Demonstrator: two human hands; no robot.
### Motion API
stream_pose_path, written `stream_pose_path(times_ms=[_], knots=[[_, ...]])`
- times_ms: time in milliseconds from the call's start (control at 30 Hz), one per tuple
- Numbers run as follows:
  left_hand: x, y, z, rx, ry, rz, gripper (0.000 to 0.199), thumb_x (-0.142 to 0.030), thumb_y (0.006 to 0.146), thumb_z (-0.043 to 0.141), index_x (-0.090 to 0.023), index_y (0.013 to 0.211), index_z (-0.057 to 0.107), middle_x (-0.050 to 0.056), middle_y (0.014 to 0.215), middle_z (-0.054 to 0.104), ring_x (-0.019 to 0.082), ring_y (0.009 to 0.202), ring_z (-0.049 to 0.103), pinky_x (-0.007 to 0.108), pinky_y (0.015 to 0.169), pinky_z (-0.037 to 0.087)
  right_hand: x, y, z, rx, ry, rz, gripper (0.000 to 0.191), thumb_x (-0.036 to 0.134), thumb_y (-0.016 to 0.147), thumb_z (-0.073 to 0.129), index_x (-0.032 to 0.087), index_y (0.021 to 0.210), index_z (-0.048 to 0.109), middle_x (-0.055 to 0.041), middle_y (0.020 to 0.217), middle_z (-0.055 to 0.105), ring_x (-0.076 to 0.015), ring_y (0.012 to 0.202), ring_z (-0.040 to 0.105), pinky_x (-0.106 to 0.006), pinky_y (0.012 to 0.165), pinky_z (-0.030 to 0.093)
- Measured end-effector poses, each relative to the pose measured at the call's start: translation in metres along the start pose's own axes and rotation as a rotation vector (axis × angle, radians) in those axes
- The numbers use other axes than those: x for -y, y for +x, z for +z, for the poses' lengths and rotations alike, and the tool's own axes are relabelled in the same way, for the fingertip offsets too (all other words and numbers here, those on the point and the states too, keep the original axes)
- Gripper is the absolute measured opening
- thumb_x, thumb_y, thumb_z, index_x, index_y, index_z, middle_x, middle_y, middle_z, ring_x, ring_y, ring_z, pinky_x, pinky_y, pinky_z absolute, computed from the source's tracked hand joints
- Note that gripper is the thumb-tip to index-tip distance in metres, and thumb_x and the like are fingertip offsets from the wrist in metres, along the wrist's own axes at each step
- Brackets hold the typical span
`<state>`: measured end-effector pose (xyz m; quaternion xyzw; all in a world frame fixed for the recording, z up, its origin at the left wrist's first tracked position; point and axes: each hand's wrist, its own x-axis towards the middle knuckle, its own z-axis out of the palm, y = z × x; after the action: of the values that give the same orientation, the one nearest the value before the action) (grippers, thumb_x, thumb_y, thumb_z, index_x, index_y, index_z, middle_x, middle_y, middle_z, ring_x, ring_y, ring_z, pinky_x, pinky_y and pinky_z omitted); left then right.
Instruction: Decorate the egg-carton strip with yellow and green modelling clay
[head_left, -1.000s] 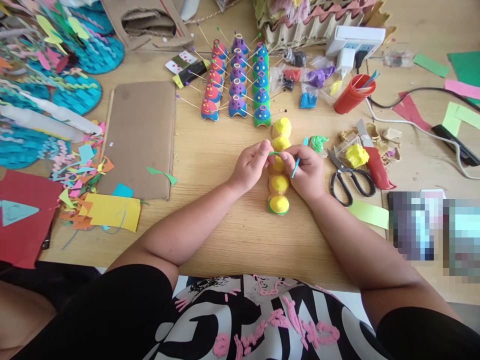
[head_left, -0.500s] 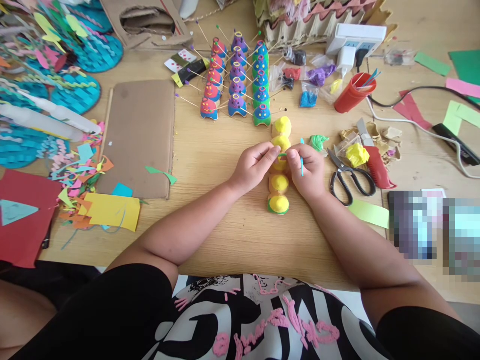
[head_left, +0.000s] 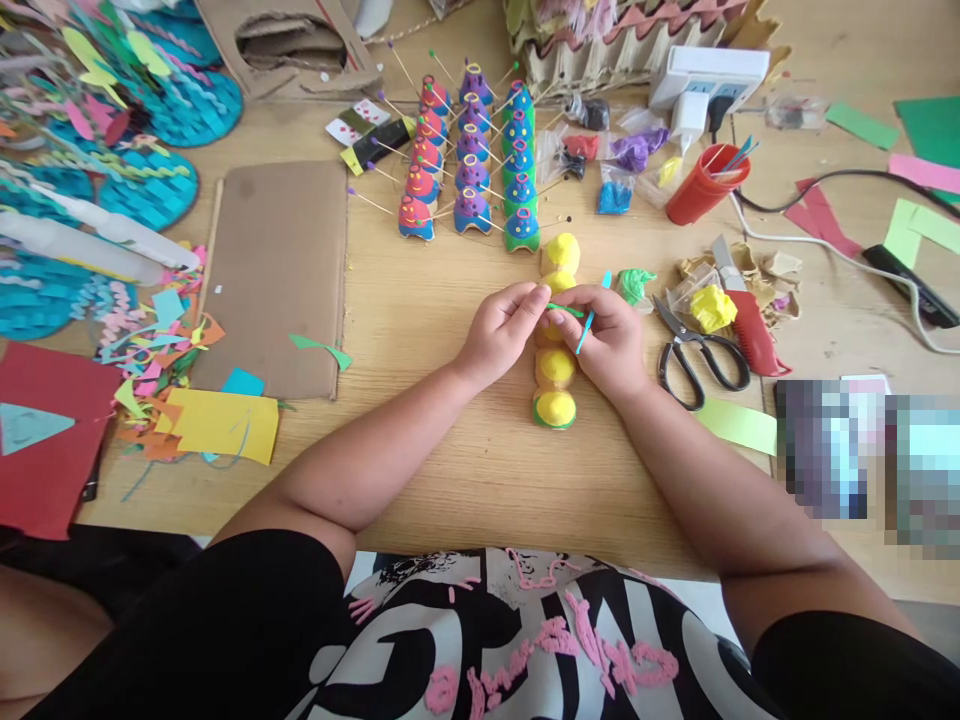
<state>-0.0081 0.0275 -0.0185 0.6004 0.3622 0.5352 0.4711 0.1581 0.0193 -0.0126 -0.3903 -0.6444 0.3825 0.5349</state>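
A thin strip of green clay (head_left: 564, 310) stretches between my two hands. My left hand (head_left: 508, 325) pinches its left end between thumb and fingers. The other end meets the fingertips of my right hand (head_left: 611, 340), which also grips a slim blue stick-like tool (head_left: 586, 330). Right beneath my fingers lies a row of yellow clay-covered egg-carton bumps (head_left: 556, 370); the nearest bump has green along its bottom edge, and the middle of the row is partly hidden. A lump of green clay (head_left: 634, 286) rests just beyond my right hand.
Finished-looking clay caterpillars (head_left: 472, 180) stand in three rows behind the yellow one. Black-handled scissors (head_left: 703, 360), a red-handled knife (head_left: 754, 330) and a red cup (head_left: 705, 190) lie to the right. Cardboard (head_left: 274, 280) and paper scraps (head_left: 221, 420) are on the left.
The green strip has lifted from the row and now shows stretched between my fingertips. My right hand has turned, tilting the blue tool from upright to slanted.
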Motion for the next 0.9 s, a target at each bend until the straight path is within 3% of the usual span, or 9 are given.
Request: stream_pose_path(times_ms=[167,367,567,767,900], knots=[[0.003,-0.001,0.0,-0.029,-0.026,0.0,0.064,-0.08,0.099,0.055,-0.021,0.075,0.063,-0.002,0.063,0.047,0.012,0.059,0.047,0.03,0.059,0.042,0.001,-0.001,0.0,-0.042,-0.048,0.0,0.04,0.064,0.092,0.079,0.024,0.088,0.075,-0.0007,0.08,0.075,-0.014,0.069,0.064,-0.03,0.065,0.053],[0.009,-0.002,-0.004,-0.026,-0.045,-0.017,0.056,-0.073,0.105,0.051,-0.023,0.09,0.07,-0.003,0.064,0.048,0.012,0.059,0.048,0.03,0.059,0.042,0.001,0.002,-0.001,-0.109,-0.128,-0.009,0.055,0.074,0.095,0.068,0.022,0.078,0.068,0.0011,0.07,0.064,-0.0119,0.063,0.054,-0.029,0.062,0.049],[0.002,-0.003,-0.003,0.018,-0.036,0.003,0.052,-0.066,0.108,0.054,-0.021,0.082,0.064,-0.003,0.066,0.046,0.01,0.059,0.042,0.029,0.058,0.038,0.005,0.003,-0.001,-0.097,-0.126,0.0,0.061,0.077,0.094,0.066,0.021,0.071,0.064,0.0017,0.065,0.058,-0.0111,0.061,0.049,-0.029,0.06,0.047],[-0.005,0.0,0.002,-0.015,-0.036,-0.013,0.053,-0.068,0.104,0.061,-0.021,0.08,0.064,-0.001,0.071,0.059,0.012,0.071,0.059,0.028,0.072,0.05,0.006,0.002,-0.001,-0.094,-0.134,0.017,0.064,0.081,0.093,0.065,0.022,0.067,0.065,0.0007,0.064,0.061,-0.0114,0.059,0.05,-0.029,0.059,0.045],[-0.006,0.0,0.001,-0.027,-0.008,-0.028,0.056,-0.072,0.102,0.061,-0.021,0.079,0.064,-0.001,0.071,0.061,0.013,0.074,0.063,0.028,0.075,0.053,0.005,0.002,-0.001,-0.09,-0.134,0.022,0.067,0.084,0.091,0.063,0.022,0.066,0.066,0.0003,0.063,0.062,-0.0124,0.06,0.052,-0.03,0.057,0.044]])
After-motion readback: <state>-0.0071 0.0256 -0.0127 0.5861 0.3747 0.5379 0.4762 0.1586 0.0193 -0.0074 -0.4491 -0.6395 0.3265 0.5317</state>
